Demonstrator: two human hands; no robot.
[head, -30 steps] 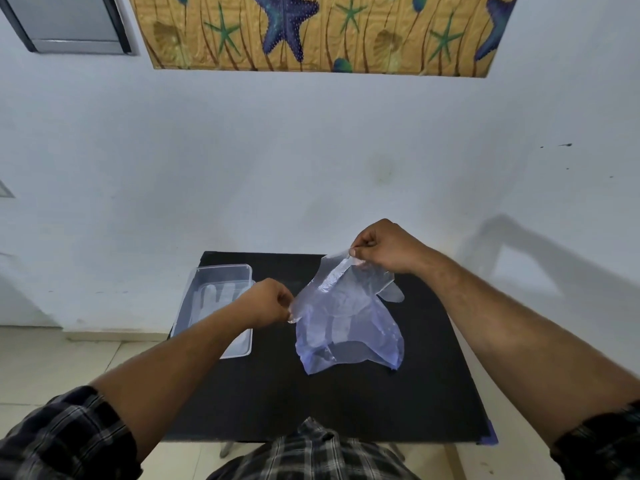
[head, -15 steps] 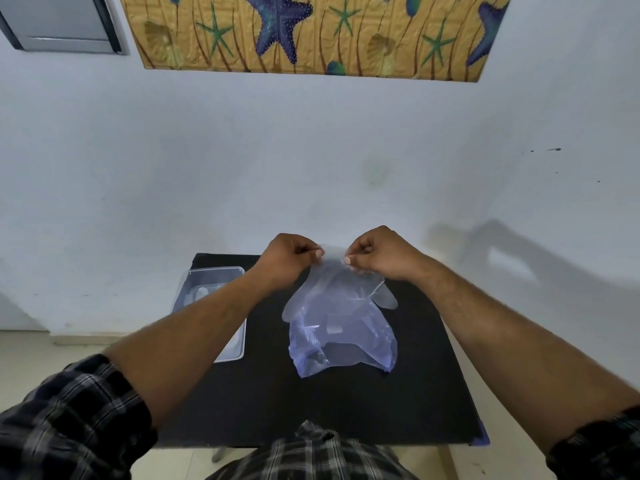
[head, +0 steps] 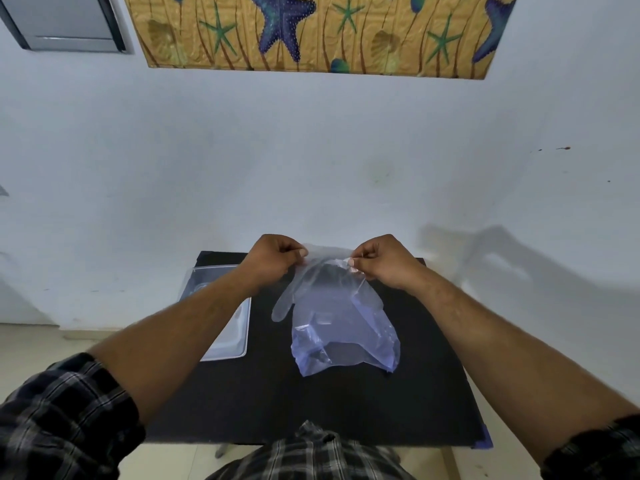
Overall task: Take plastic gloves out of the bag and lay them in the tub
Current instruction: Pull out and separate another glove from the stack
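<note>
A clear plastic glove (head: 311, 289) hangs stretched between my two hands above the far half of the black table (head: 277, 403). My left hand (head: 273, 258) pinches its cuff on the left, and my right hand (head: 381, 259) pinches the cuff on the right. One glove finger dangles at the lower left. Under and behind the glove lies the bluish transparent bag (head: 349, 341), crumpled on the table. The clear plastic tub (head: 225, 348) sits at the table's left side, mostly hidden by my left forearm; pale gloves show faintly inside it.
The table stands against a white wall. A starfish-pattern panel (head: 311, 32) hangs high on that wall. Beige floor shows to the left and right of the table. My checked shirt fills the bottom edge.
My left hand rose from the bag's left edge up to the glove's cuff. Both hands then drew the cuff apart, so the glove now hangs spread between them.
</note>
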